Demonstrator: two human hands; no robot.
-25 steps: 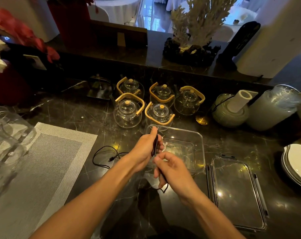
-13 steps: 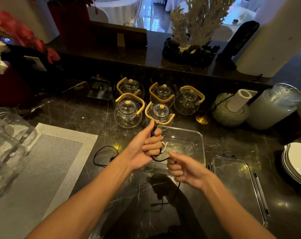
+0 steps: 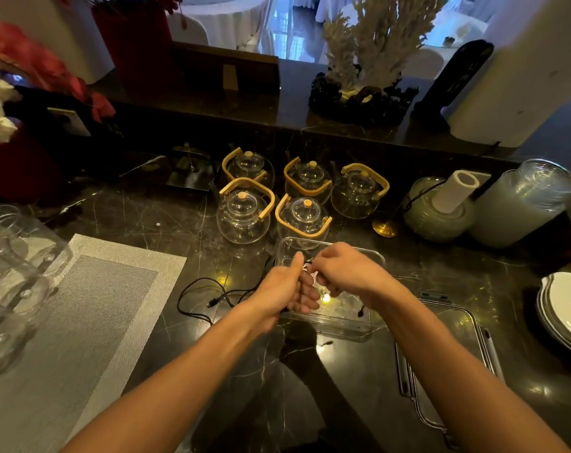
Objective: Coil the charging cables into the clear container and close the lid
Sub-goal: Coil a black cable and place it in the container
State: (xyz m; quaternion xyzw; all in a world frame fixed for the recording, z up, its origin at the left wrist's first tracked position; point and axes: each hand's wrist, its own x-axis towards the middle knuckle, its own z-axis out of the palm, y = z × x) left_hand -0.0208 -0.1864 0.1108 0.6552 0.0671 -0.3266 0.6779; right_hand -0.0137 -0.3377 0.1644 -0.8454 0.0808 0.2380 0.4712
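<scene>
A clear rectangular container (image 3: 377, 256) sits on the dark marble counter just in front of the glass teapots. Both hands meet over its left half. My left hand (image 3: 282, 289) grips a black charging cable, thumb raised. My right hand (image 3: 343, 273) pinches the same cable next to it; the coil between the fingers is mostly hidden. One black cable end (image 3: 361, 311) hangs inside the container. A second black cable (image 3: 205, 299) lies loose on the counter to the left. The clear lid (image 3: 467, 325) lies flat to the right of the container.
Several glass teapots (image 3: 244, 214) with wooden handles stand right behind the container. A grey placemat (image 3: 81, 308) and glassware (image 3: 12, 266) lie at the left. White plates (image 3: 568, 305) are stacked at the right edge, with jars (image 3: 519, 204) behind.
Both hands have moved forward and down over the container. My right hand crossed from below the left hand to beside it, and the cable that trailed over the counter now hangs inside the container.
</scene>
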